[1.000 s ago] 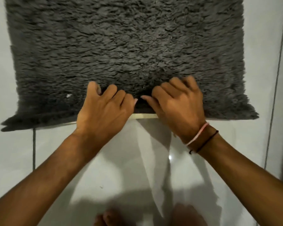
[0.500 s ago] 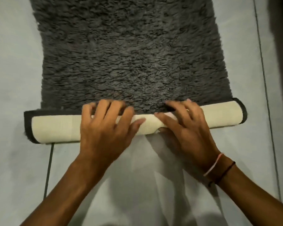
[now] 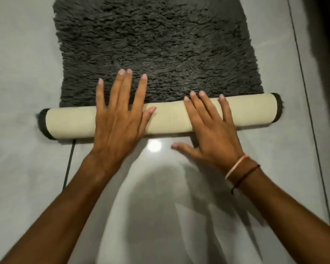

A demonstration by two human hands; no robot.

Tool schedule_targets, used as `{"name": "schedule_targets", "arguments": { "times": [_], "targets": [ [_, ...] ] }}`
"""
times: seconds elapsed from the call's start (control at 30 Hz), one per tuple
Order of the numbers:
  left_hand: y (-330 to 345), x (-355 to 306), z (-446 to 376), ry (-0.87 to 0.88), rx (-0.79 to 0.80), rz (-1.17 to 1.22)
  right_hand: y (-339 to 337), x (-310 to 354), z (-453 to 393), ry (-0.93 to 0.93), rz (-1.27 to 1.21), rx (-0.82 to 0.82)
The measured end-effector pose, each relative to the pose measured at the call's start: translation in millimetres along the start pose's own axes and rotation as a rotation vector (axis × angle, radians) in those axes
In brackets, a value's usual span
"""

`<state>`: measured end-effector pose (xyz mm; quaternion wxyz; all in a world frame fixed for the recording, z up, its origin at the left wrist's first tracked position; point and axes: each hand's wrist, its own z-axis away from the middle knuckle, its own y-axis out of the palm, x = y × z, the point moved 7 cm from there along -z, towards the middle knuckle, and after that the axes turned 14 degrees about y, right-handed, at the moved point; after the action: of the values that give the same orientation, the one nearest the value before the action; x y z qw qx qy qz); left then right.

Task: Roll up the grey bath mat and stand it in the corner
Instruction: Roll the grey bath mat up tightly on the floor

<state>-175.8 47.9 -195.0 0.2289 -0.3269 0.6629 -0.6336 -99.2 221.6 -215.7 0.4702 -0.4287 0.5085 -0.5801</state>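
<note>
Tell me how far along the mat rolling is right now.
Done: the near end of the shaggy grey bath mat is wound into a roll with cream backing outward. In hand: left hand and right hand lie flat and open on the roll. Left: most of the pile lies unrolled; standing it in the corner has not begun.

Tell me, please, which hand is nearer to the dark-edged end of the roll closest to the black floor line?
Left. The left hand lies flat on the roll, short of that end. The right hand rests farther along, toward the opposite end.
</note>
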Motion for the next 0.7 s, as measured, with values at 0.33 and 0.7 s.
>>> {"name": "schedule_targets", "arguments": {
  "times": [0.33,0.7],
  "targets": [
    [8.6,12.8,-16.2,0.093,0.113,0.002,-38.3,0.8,-48.1,0.047,-0.104,-0.082],
    [-22.4,25.0,-22.1,0.112,0.243,0.219,-51.8,10.4,-61.3,0.051,0.034,0.094]
  ]
}}
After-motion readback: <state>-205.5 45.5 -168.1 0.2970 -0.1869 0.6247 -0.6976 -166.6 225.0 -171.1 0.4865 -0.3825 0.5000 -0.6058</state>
